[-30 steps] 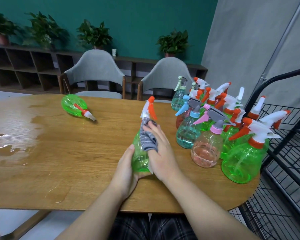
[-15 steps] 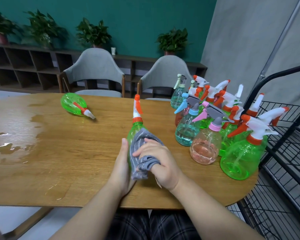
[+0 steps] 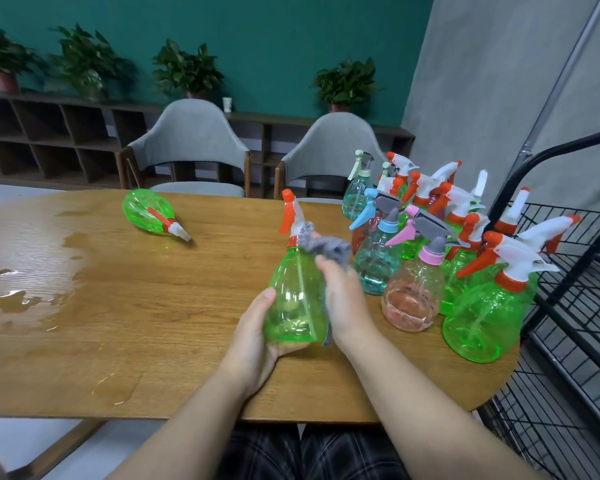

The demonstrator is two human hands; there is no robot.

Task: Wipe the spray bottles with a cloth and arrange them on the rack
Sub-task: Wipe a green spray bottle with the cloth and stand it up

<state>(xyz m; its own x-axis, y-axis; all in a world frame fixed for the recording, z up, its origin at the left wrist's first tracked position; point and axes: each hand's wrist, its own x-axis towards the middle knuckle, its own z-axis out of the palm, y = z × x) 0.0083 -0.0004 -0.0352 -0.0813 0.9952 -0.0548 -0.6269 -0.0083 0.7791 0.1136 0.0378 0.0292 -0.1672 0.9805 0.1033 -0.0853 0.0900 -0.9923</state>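
A clear green spray bottle (image 3: pixel 297 299) with an orange and white trigger stands tilted near the table's front edge. My left hand (image 3: pixel 253 336) grips its base from the left and below. My right hand (image 3: pixel 345 299) holds a grey cloth (image 3: pixel 324 247) against the bottle's right shoulder, just below the trigger head. To the right stands a cluster of several bottles (image 3: pixel 430 244) in green, teal and pink. The black wire rack (image 3: pixel 568 306) stands beside the table on the right.
Another green bottle (image 3: pixel 151 214) lies on its side at the table's far left-centre. Water puddles (image 3: pixel 25 299) spread over the left of the wooden table (image 3: pixel 153 323). Two grey chairs (image 3: pixel 187 147) stand behind the table.
My right hand has carried the cloth from the bottle's lower body up to its shoulder by the neck. The front of the bottle's body is now uncovered. My left hand still grips the base.
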